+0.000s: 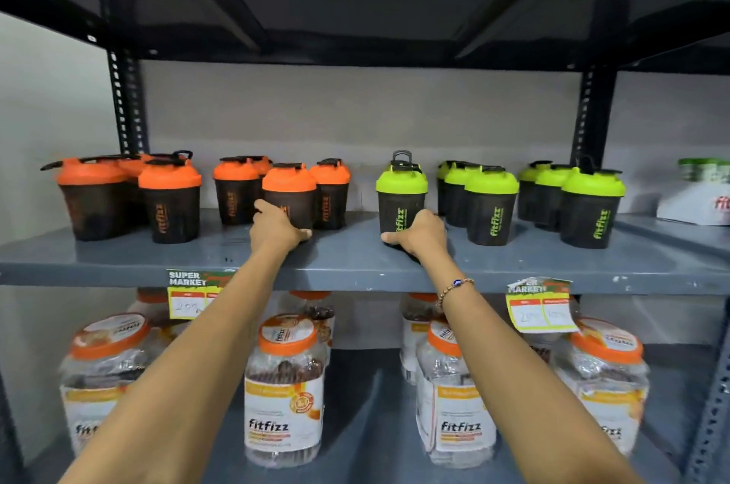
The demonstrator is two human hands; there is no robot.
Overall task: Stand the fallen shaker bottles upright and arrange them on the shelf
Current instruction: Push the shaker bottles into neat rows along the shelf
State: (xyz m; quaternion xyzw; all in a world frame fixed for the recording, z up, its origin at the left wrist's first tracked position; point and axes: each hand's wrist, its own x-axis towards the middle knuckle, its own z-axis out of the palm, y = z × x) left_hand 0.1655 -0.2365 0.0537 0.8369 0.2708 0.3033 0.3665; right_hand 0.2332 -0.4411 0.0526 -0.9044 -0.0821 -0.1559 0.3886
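Head view: an upright orange-lidded shaker (288,194) is gripped low by the left hand (276,227). An upright green-lidded shaker (401,196) is gripped low by the right hand (419,234), lids pointing up, on the shelf (355,266).

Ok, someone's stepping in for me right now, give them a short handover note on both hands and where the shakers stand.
Left hand: wrapped around the base of an upright orange-lid shaker at the front of the orange group.
Right hand: gripping the base of an upright green-lid shaker, which stands apart, left of the other green ones.
Shelf: orange lids on the left, green on the right, all appear upright; none visibly lying down.
Left to do: release both, then tidy the loose clusters into even rows, especially the lone green one and the bunched far-left orange shakers.
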